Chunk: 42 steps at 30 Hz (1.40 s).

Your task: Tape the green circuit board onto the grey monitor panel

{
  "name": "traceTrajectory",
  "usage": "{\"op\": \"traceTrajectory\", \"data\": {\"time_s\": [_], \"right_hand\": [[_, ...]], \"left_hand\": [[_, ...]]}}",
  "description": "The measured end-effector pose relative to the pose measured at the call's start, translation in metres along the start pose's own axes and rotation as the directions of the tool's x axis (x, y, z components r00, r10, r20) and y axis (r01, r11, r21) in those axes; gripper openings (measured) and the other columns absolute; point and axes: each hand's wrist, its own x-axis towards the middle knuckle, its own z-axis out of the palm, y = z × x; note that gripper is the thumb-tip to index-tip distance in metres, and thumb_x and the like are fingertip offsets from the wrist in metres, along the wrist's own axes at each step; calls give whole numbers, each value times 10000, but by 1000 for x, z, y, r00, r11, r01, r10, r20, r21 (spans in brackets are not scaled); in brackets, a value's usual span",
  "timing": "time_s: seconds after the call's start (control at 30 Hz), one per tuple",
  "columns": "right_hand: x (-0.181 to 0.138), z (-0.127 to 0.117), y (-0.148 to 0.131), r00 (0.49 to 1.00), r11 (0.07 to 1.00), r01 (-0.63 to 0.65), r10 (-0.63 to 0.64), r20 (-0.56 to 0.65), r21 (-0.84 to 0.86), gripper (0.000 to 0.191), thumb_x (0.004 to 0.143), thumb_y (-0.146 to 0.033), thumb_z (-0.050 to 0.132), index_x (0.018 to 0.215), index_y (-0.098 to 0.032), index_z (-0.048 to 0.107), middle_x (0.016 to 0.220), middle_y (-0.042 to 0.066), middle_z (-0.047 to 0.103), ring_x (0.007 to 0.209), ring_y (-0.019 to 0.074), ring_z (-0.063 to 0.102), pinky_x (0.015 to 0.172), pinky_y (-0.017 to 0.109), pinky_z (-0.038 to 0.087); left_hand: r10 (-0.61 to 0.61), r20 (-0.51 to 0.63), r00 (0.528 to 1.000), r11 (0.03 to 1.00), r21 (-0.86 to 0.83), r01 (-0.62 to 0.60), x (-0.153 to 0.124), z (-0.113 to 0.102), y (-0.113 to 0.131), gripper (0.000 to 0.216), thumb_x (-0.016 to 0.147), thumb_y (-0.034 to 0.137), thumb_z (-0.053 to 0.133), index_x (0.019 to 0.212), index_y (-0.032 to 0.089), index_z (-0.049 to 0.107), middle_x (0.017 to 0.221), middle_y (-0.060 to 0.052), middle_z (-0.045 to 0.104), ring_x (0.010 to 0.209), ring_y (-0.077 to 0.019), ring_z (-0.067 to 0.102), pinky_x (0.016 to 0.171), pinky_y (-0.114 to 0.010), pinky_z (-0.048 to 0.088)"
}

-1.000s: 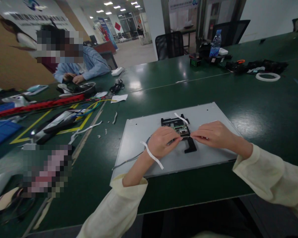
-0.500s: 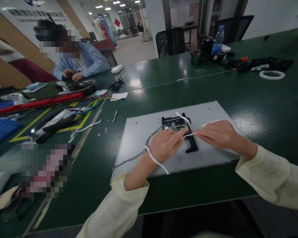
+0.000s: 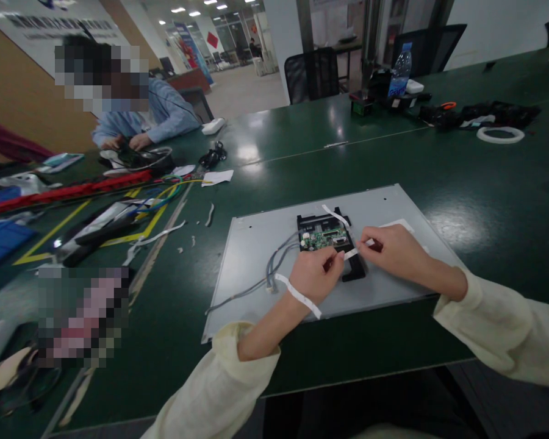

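A short strip of white tape stretches between my two hands, just above a black plastic bracket. One end is pinched in the fingers of my left hand, the other in those of my right hand. Another white strip hangs across my left wrist. The bracket carries a green circuit board and lies on a flat grey panel. One more white strip crosses the bracket's top edge. Grey cables run left from the board.
A green table bears the panel. Left lie tape scraps, a black-and-white device and a red strip. A water bottle and white ring are far right. Another person sits across the table.
My left hand has turned and shifted slightly right and down, so more of the circuit board and cables shows. The fingers of both hands are more curled, with the strip still between them.
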Motion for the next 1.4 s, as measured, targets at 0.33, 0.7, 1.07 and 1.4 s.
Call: {"op": "traceTrajectory", "data": {"time_s": [0.33,0.7,1.07,1.4], "right_hand": [[-1,4,-1,992,932,-38,79,101,-359,253,859,-354,442,718,-189,572,624,32,626,532,142,514,517,262,171],[-1,3,-1,986,918,-11,75,146,-396,263,865,-353,429,723,-188,577,635,37,634,538,148,524,516,266,168],[-1,2,-3,982,889,33,56,182,-456,303,874,-365,398,713,-193,589,627,51,631,528,167,553,503,274,157],[1,-1,-3,967,861,25,107,229,-507,339,859,-439,428,751,-186,626,676,72,654,570,193,583,502,270,193]], "left_hand": [[-159,106,982,965,225,132,3,10,4,245,876,318,456,741,179,607,590,-21,610,537,-162,569,513,-261,347],[-118,102,988,969,229,92,1,11,1,239,875,306,445,742,176,595,577,-19,599,528,-156,566,509,-255,335],[-187,191,964,938,328,117,6,11,7,249,864,322,454,758,182,631,624,-50,634,612,-214,627,535,-289,412],[-233,252,939,903,415,113,9,9,9,311,877,374,439,781,173,656,661,-75,650,648,-211,639,583,-296,457]]}}
